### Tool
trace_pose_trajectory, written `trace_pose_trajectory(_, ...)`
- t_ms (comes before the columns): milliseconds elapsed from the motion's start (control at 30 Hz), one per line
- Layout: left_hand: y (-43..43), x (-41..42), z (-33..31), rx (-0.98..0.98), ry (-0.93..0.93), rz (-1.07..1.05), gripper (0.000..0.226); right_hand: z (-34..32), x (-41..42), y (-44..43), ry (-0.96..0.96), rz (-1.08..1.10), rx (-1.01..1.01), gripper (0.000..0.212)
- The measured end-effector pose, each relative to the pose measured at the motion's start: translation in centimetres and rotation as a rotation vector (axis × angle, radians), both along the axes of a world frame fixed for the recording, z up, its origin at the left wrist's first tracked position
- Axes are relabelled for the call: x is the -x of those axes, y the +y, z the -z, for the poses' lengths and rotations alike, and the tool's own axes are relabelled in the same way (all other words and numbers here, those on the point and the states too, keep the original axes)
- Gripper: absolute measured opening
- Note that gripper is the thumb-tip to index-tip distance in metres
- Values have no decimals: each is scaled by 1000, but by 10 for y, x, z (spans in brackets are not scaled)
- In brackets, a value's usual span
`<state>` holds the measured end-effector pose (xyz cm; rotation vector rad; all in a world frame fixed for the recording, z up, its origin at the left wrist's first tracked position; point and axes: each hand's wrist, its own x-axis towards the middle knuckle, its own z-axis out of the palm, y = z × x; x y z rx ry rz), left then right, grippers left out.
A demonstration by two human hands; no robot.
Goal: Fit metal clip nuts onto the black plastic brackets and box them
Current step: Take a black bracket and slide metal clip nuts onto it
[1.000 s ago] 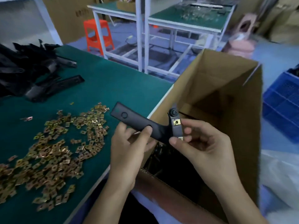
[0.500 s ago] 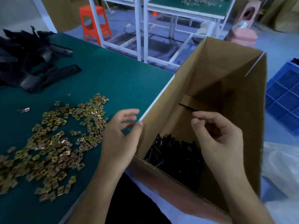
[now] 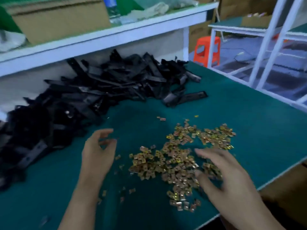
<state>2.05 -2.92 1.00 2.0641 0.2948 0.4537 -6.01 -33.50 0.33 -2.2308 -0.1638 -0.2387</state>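
Two stocks of parts share the green work table (image 3: 249,113). The larger is the pile of black plastic brackets (image 3: 103,90), heaped along the far and left side under a white shelf (image 3: 116,35). One bracket (image 3: 187,98) lies at the pile's right edge. The smaller is the heap of metal clip nuts (image 3: 166,163), spread at centre right, with strays near the front edge. Brown cardboard (image 3: 285,185), probably the box, shows past the table's right edge.

The right hand (image 3: 224,173) hovers over the nuts with its fingers spread and nearly straight. Blur hides whether it touches them, and no nut is seen in its hold. The left hand (image 3: 98,155) is between the two stocks, its fingers loosely curled and holding nothing.

Step in hand, as judged: gathering parts for a fresh assembly. The next move calls for pinching a single nut out of the tangle and drawing one bracket free of the pile.
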Motion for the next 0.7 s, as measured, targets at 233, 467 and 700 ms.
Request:
trace_pose_trajectory(233, 133, 28, 9, -103, 169, -576, 54, 1, -55, 111, -24, -327, 116, 46)
trace_pose_trajectory(467, 180, 22, 22, -76, 193, -523, 83, 6, -77, 232, -16, -555, 60, 42)
trace_pose_trajectory(700, 201, -3, 24, -184, 180, -435, 47, 24, -83, 279, 46, -584, 50, 41)
